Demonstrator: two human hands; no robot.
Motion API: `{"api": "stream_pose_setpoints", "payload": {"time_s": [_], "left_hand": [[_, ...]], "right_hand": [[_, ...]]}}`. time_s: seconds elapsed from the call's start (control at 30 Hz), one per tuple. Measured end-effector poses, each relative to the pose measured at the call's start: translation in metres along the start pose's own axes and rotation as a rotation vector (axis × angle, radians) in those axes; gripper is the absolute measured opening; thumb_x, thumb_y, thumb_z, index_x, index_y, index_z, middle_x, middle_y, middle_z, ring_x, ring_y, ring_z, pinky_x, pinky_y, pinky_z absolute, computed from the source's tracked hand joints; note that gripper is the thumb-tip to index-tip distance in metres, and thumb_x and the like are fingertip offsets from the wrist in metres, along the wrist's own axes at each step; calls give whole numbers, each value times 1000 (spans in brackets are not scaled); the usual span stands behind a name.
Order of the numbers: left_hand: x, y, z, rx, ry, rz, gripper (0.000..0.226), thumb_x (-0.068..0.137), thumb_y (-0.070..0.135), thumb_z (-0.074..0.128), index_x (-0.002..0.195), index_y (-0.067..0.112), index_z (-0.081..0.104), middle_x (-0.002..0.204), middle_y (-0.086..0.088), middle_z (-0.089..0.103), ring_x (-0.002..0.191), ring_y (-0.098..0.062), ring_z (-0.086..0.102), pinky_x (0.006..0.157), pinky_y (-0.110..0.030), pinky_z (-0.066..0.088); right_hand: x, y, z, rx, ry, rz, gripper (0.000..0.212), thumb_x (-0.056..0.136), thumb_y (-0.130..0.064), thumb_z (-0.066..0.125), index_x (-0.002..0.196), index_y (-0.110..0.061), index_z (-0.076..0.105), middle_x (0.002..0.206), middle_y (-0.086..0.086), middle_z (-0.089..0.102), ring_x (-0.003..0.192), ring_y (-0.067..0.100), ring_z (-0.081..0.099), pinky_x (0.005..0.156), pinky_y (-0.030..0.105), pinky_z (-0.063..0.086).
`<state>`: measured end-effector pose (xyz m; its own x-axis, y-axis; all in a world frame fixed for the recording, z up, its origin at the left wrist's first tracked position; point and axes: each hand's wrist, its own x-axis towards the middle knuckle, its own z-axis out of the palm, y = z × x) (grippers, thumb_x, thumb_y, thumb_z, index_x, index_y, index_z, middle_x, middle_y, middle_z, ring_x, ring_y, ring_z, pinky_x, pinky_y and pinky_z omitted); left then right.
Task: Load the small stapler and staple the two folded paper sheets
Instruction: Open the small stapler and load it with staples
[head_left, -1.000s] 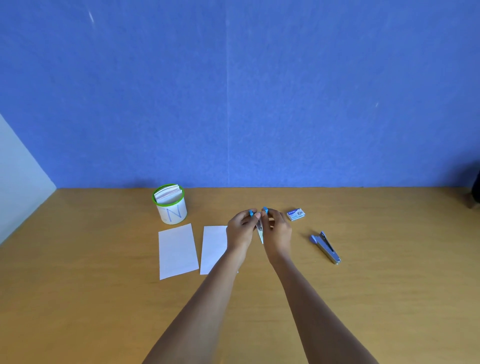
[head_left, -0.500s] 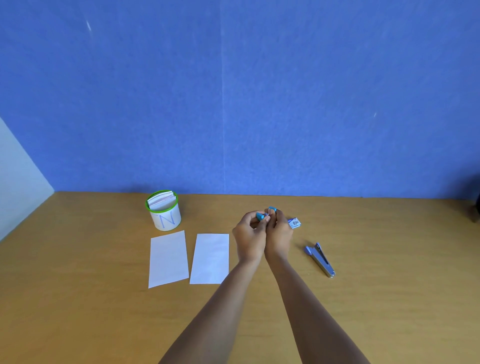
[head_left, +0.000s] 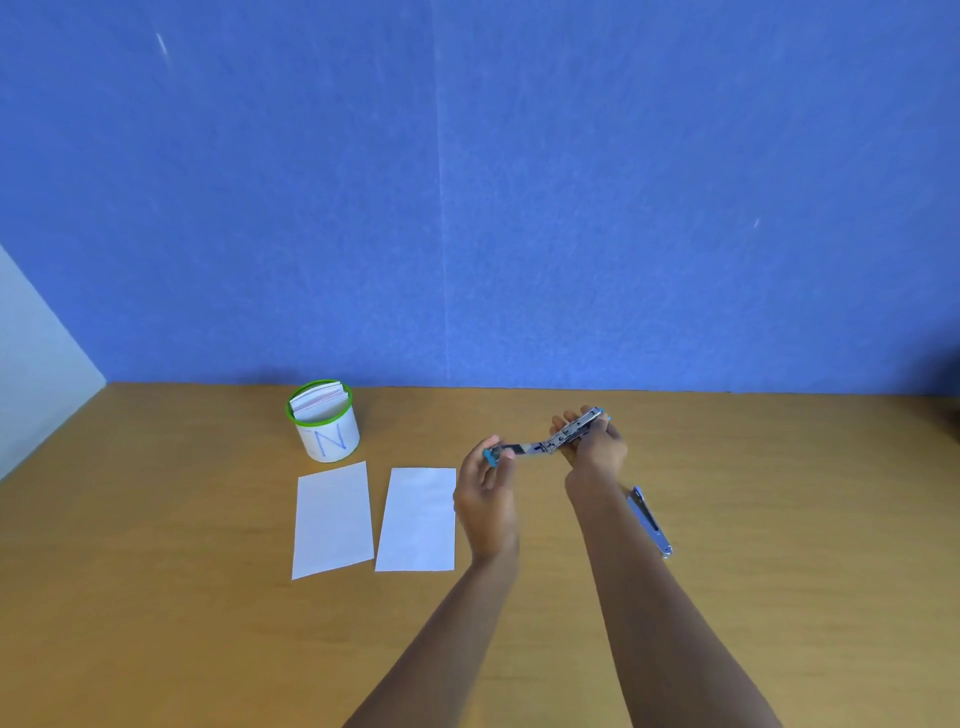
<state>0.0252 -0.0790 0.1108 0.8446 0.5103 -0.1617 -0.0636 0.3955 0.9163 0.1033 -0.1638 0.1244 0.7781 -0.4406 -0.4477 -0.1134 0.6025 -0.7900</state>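
Stapler (head_left: 549, 440) swung wide open, held in the air above the desk (head_left: 156, 597), just right of the two paper sheets. Left hand (head_left: 485, 499) pinches its blue-tipped end; right hand (head_left: 595, 447) grasps the other half, tilted up-right. Left sheet (head_left: 332, 519) & right sheet (head_left: 417, 518) lie flat side by side, not touching. Cup (head_left: 324, 422) w/ green rim, marked "N", behind the sheets. 2nd stapler (head_left: 649, 521) lies right of the sheets, beside the right forearm.
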Motion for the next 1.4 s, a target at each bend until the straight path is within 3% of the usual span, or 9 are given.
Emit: {"api": "stream_pose_setpoints", "payload": {"time_s": [0.13, 0.23, 0.33, 0.5, 0.63, 0.73, 0.83, 1.07, 1.4], "left_hand": [[16, -4, -19, 157, -25, -190, 19, 86, 8, 61, 102, 16, 68, 91, 3, 65, 82, -10, 63, 80, -27, 51], [27, -1, -30, 391, -201, -264, 13, 88, 19, 58, 89, 21, 70, 89, 2, 71, 81, -13, 65, 72, -27, 48], [34, 7, -24, 583, -418, -303, 23, 91, 34, 53, 85, 23, 72, 78, 9, 73, 68, -9, 63, 60, -22, 43], [41, 16, -5, 314, -456, -471, 34, 96, 39, 47, 94, 14, 71, 81, 0, 74, 54, -12, 59, 51, -22, 45], [49, 13, -4, 195, -402, -507, 31, 94, 38, 52, 91, 15, 73, 80, 3, 73, 53, -11, 51, 49, -21, 41], [53, 13, -3, 87, -379, -567, 26, 91, 35, 58, 84, 13, 71, 64, 6, 69, 49, -10, 52, 49, -21, 41], [57, 11, -3, 32, -368, -593, 24, 88, 32, 63, 80, 10, 66, 55, 2, 59, 46, -12, 52, 48, -23, 41], [66, 6, -2, -9, -369, -625, 23, 88, 32, 63, 79, 10, 65, 60, 0, 52, 46, -13, 49, 45, -23, 41], [75, 4, -5, -2, -383, -616, 25, 88, 33, 63, 89, 8, 66, 67, -3, 52, 59, -16, 47, 57, -27, 39]], "right_hand": [[0, -7, 4, 131, -65, 74, 20, 103, -20, 34, 112, -9, 48, 84, 10, 65, 71, 24, 68, 67, 36, 58], [0, -6, 7, 47, -146, 75, 17, 102, -16, 34, 109, -7, 47, 85, 11, 61, 73, 21, 65, 65, 34, 55], [-2, 0, 10, -94, -217, 63, 18, 102, -12, 36, 104, -4, 52, 78, 9, 59, 70, 20, 62, 65, 29, 54], [-8, 11, 14, -426, -249, -65, 16, 96, -14, 46, 107, -15, 58, 84, 6, 62, 61, 14, 56, 52, 24, 47], [-11, 19, 10, -711, -241, -444, 19, 94, -17, 49, 110, -20, 58, 96, -1, 66, 70, 1, 60, 54, 9, 42], [-13, 25, 5, -906, -234, -869, 17, 93, -11, 51, 105, -14, 63, 100, 1, 65, 92, 21, 57, 76, 31, 48], [-13, 30, 6, -1045, -221, -1079, 16, 88, -8, 57, 99, -14, 69, 100, 1, 68, 92, 26, 56, 75, 40, 48], [-10, 33, 13, -1088, -196, -1145, 14, 88, -13, 62, 98, -16, 71, 99, 1, 69, 92, 28, 56, 74, 41, 49], [-5, 39, 18, -1098, -252, -1087, 15, 89, -15, 61, 101, -14, 71, 103, 5, 66, 96, 28, 54, 78, 41, 49]]}}
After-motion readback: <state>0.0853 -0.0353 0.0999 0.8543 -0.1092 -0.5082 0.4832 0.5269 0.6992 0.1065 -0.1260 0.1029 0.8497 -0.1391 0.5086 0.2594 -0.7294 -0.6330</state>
